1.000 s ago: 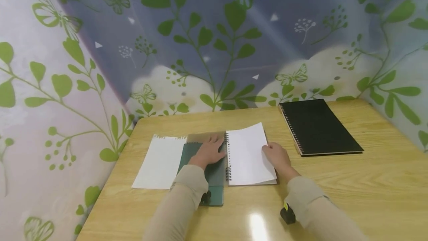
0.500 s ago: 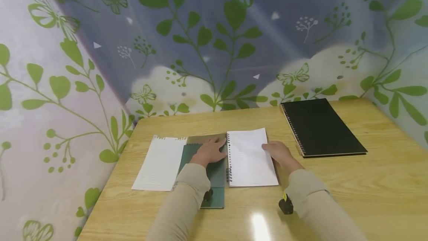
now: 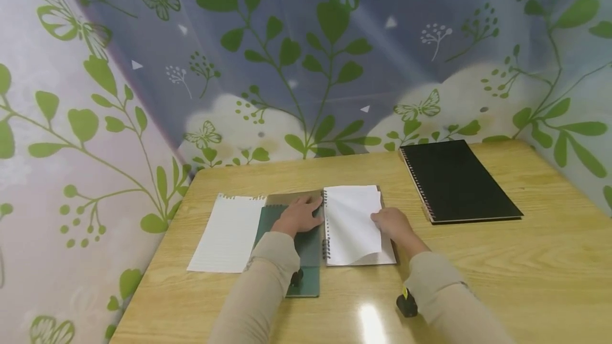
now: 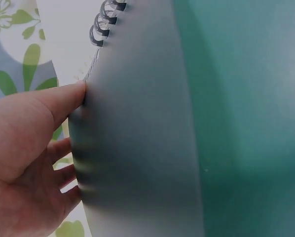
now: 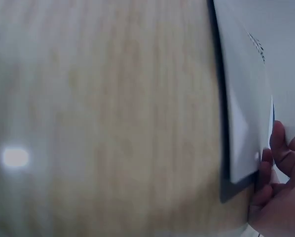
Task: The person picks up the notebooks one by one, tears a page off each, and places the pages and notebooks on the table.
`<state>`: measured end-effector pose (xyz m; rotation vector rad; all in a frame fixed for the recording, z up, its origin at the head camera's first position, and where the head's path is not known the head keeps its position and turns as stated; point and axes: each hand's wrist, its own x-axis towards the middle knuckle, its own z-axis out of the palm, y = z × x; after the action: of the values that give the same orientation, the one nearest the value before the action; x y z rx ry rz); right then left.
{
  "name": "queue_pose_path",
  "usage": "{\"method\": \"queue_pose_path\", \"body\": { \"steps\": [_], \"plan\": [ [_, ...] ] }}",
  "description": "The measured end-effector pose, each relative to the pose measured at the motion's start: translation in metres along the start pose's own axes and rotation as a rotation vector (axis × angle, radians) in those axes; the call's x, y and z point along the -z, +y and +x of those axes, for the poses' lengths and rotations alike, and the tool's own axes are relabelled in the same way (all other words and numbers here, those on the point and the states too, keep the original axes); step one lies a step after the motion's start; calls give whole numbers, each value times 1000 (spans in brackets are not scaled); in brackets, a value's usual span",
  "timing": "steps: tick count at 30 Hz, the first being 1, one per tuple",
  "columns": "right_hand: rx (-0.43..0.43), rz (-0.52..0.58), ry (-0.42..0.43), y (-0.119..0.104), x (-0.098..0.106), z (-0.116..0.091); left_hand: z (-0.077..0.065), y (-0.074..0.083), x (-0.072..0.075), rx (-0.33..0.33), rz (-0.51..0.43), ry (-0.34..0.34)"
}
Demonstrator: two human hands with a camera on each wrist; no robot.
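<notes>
A spiral notebook lies unfolded mid-table, its white page (image 3: 351,227) on the right and its clear cover (image 3: 287,198) turned to the left. Under that cover is a green notebook (image 3: 306,285), its front part sticking out. My left hand (image 3: 300,215) rests on the cover with fingers spread, thumb near the black rings (image 4: 102,27). My right hand (image 3: 394,227) pinches the top page at its right edge; the page is lifted and bowed leftward, baring sheets below. The right wrist view shows thumb and fingers of the right hand (image 5: 285,187) at the page edge.
A loose lined sheet (image 3: 224,235) with a ragged top edge lies left of the green notebook. A black spiral notebook (image 3: 459,179) lies at the back right of the wooden table (image 3: 502,280). A leaf-patterned curtain (image 3: 306,68) hangs behind.
The page, flat half a second ago, is now raised and pulled left by my right hand, which has shifted slightly left. My left hand stays on the cover.
</notes>
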<state>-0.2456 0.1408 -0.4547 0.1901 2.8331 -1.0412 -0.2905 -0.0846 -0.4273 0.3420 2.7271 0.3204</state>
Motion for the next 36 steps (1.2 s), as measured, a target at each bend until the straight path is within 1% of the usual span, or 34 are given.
{"method": "queue_pose_path", "body": {
  "steps": [3, 6, 7, 8, 11, 15, 18, 22, 27, 32, 36],
  "plan": [
    [-9, -34, 34, -3, -3, -3, 1, 0, 0, -12, 11, 13],
    [-65, 37, 38, -6, -5, -6, 2, -2, 0, -17, 44, 27],
    [-88, 77, 40, -6, -5, -6, 3, -2, -1, -17, 55, 30],
    [-90, 90, 42, -6, -6, -7, 3, -3, -2, -17, 62, 31],
    [-78, 82, 35, -5, -6, -8, 2, -3, -3, -20, 77, 28],
    [-80, 93, 32, -4, -5, -9, 2, -2, -4, -19, 72, 27],
    [-77, 98, 44, -4, -5, -8, 3, -1, -4, -19, 80, 33],
    [-71, 69, 61, -2, -5, -7, 5, 0, -5, -24, 88, 42],
    [-77, 70, 47, -1, -5, -8, 3, 1, -6, -21, 93, 41],
    [-44, 63, 35, 1, -4, -9, 2, 1, -7, -34, 105, 49],
    [-34, 99, 20, 4, -3, -10, 2, 0, -7, -44, 120, 54]
  ]
}}
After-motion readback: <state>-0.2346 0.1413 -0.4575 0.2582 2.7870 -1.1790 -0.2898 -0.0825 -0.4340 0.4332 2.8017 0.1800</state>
